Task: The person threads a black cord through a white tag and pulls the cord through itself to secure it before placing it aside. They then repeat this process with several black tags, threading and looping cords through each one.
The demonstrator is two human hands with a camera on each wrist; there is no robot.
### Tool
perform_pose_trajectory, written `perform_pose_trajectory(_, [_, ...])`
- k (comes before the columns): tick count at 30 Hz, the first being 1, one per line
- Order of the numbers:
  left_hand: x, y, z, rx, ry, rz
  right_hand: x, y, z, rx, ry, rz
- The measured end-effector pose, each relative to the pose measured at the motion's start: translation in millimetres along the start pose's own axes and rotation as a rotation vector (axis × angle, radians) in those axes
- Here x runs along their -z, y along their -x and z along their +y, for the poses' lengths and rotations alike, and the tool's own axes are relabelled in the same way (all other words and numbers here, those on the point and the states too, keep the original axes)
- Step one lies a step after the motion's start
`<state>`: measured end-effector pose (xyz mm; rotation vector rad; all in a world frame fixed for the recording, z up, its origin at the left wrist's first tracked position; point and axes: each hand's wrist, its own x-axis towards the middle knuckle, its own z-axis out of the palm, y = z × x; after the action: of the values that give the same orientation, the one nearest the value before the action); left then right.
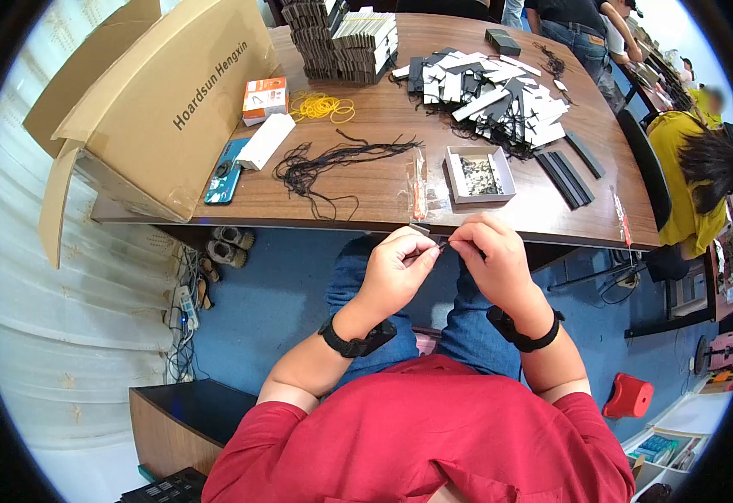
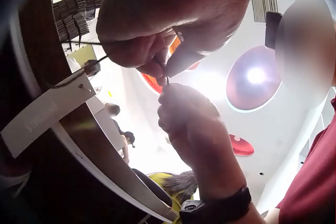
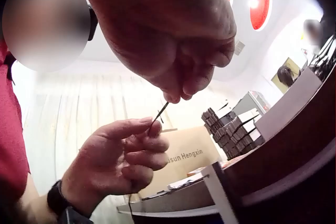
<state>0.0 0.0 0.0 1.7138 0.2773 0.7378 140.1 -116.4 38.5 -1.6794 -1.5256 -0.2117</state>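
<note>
**Two hands pinch a thin black cord in front of the table edge**

The wooden table fills the upper part of the head view. On its left end a big cardboard box lies on its side, flaps open, and carries the printed words "Hoardsun Hengxin". In the right wrist view only "sun Hengxin" can be read.

At the far right of the table lies a wide pile of black and white tags. Behind the middle stand stacks of tags. Nearer to the person a loose bundle of black strings is spread, with its long axis roughly left to right. Just to its right sits a shallow white tray with small dark pieces in it. Beside the cardboard box is an orange box, whose print is too small to read, and next to it lie yellow rubber bands.

The person sits at the near edge in a red shirt. The left hand and the right hand are held together over the lap, just below the table edge.

Between them is the thin black cord. Thumb and forefinger of the left hand pinch one end, and the curled fingers of the right hand pinch the other. Only a short stretch shows. In the head view it runs almost level from hand to hand. In the right wrist view the thin black cord slants upward from the left fingertips to the right ones.
</note>
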Motion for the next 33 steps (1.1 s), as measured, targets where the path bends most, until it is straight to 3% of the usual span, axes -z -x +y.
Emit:
perform_pose_trajectory(5, [5,-1,-6,0.070,0.035,-0.089,7,8,10,0.166,0.204,0.094])
perform_pose_trajectory(8, [7,-1,-1,0.559,0.748,-0.080,-1,20,11,0.210,0.209,0.116])
perform_pose_trajectory(12, [-4,0,-7,0.689,1.095,-0.026,-10,35,6,0.218,0.232,0.042])
perform_pose_trajectory(15, [-17,7,-12,0.545,0.658,0.000,-11,37,-4,0.252,0.195,0.017])
perform_pose_trajectory(16, [-24,6,-19,-0.029,0.080,0.061,-7,34,-7,0.259,0.182,0.034])
perform_pose_trajectory(20, [-16,10,-7,-0.293,-0.199,0.049,7,18,-6,0.257,0.177,0.078])
perform_pose_trajectory(23, [-13,7,-4,-0.339,-0.244,-0.036,7,13,-1,0.284,0.131,0.035])
perform_pose_trajectory(27, [-11,6,-3,-0.258,-0.103,-0.101,13,9,-3,0.312,0.094,-0.033])
perform_pose_trajectory(33, [-13,6,8,-0.159,-0.081,-0.101,9,12,-5,0.282,0.049,0.019])
